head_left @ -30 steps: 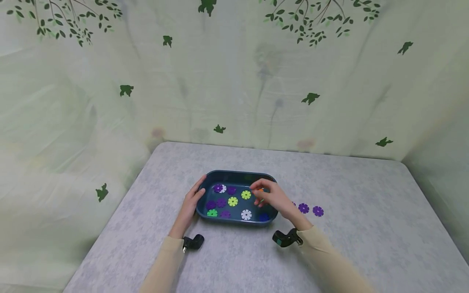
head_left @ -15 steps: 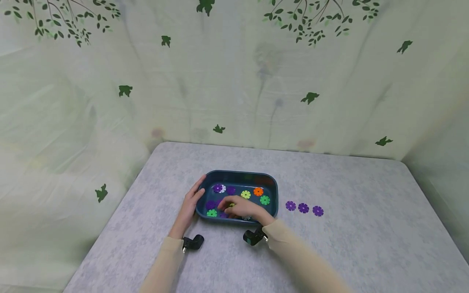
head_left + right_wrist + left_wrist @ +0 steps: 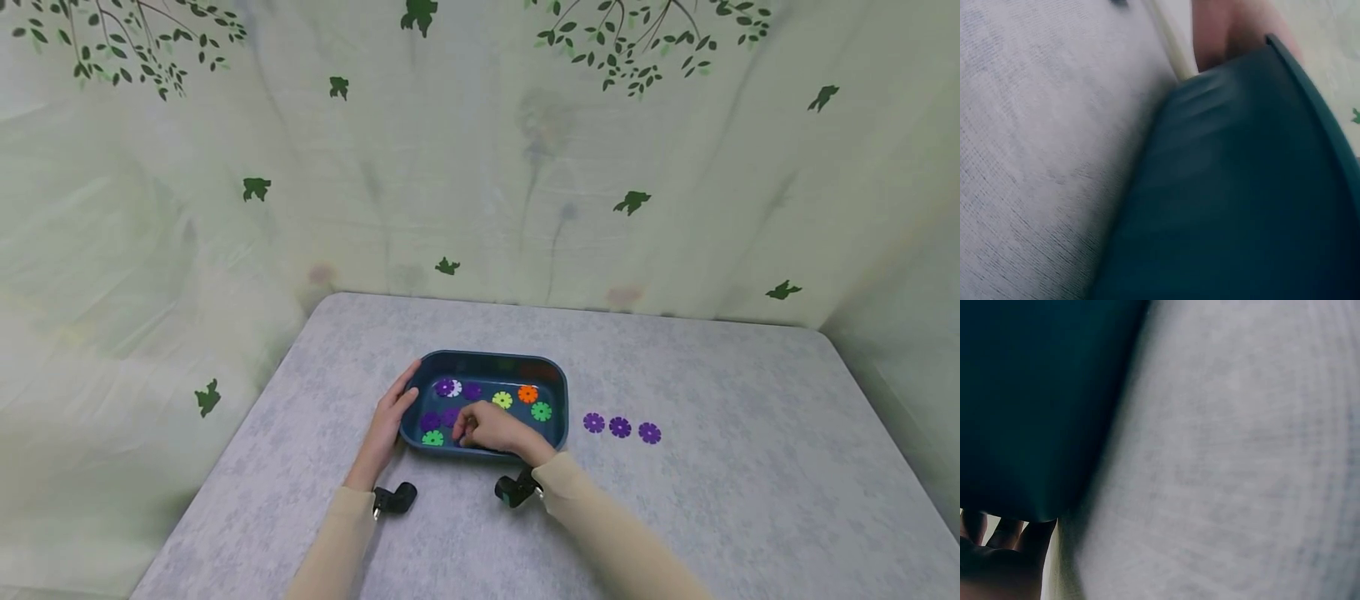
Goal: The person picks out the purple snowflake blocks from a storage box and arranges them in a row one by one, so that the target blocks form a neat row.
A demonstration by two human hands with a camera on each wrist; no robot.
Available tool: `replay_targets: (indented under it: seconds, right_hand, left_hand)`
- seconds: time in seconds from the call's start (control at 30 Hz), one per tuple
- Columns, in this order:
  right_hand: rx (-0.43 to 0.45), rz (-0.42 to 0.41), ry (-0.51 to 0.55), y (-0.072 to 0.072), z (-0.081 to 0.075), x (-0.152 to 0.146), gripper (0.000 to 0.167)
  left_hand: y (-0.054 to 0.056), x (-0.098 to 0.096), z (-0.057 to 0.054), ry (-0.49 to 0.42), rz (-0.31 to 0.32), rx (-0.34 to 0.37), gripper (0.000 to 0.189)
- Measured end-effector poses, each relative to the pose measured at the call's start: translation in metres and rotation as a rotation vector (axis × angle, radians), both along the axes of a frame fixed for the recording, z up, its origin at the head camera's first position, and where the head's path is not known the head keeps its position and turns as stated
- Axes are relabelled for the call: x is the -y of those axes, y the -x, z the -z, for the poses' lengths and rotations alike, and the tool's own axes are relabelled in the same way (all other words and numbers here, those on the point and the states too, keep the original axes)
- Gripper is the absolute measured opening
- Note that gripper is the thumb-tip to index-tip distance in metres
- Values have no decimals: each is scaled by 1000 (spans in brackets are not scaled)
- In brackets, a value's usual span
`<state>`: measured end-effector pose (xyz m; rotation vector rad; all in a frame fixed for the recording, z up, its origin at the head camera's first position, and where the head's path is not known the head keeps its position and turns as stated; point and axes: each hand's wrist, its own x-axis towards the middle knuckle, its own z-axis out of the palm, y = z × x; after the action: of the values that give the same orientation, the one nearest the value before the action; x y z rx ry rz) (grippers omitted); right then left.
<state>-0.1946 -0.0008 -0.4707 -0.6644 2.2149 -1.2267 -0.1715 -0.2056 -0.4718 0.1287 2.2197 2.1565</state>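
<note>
A dark blue-green tray (image 3: 487, 354) holds several flower-shaped notched plastic discs, among them purple (image 3: 472, 391), yellow (image 3: 502, 400), orange (image 3: 528, 394) and green discs (image 3: 541, 411). My left hand (image 3: 390, 417) grips the tray's left end, thumb at the rim, fingers along the outside. In the left wrist view, its fingers (image 3: 1034, 544) meet the tray wall (image 3: 1035, 400). My right hand (image 3: 495, 427) reaches over the near rim into the tray with curled fingers, right of a bright green disc (image 3: 432, 437). The hand hides whatever lies at its fingertips.
To the right of the tray, three purple discs (image 3: 620, 427) lie in a row on the grey table (image 3: 735, 483). A pale curtain (image 3: 480, 167) with leaf prints hangs behind the table. The tray's outer wall (image 3: 1222, 175) fills much of the right wrist view.
My right hand has moved left within the tray, from its right side to the near middle, and its fingers have curled in further. The left hand and the tray stay in place.
</note>
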Motion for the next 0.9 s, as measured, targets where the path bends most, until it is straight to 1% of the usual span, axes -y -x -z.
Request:
replay_targets:
  seconds: [0.1, 0.2, 0.33, 0.47, 0.63, 0.73, 0.83, 0.9]
  right_hand:
    - [33, 8, 46, 1, -4, -7, 6]
    - [39, 6, 99, 2, -7, -16, 12]
    - [45, 15, 206, 6, -9, -31, 16]
    - [51, 50, 301, 8, -15, -49, 15]
    - [46, 114, 354, 10, -26, -79, 18]
    - [53, 168, 364, 10, -30, -102, 21]
    - [64, 239, 386, 9, -28, -130, 22]
    - [56, 298, 387, 7, -24, -151, 22]
  left_hand:
    - [0, 0, 0, 10, 4, -3, 48]
    - [0, 0, 1, 9, 10, -9, 48]
    - [0, 0, 2, 2, 18, -16, 48]
    - [0, 0, 2, -4, 19, -14, 48]
    - [0, 0, 1, -5, 15, -10, 49]
    - [0, 0, 2, 0, 11, -5, 49]
    - [0, 0, 2, 3, 8, -2, 49]
    - [1, 0, 2, 4, 7, -3, 49]
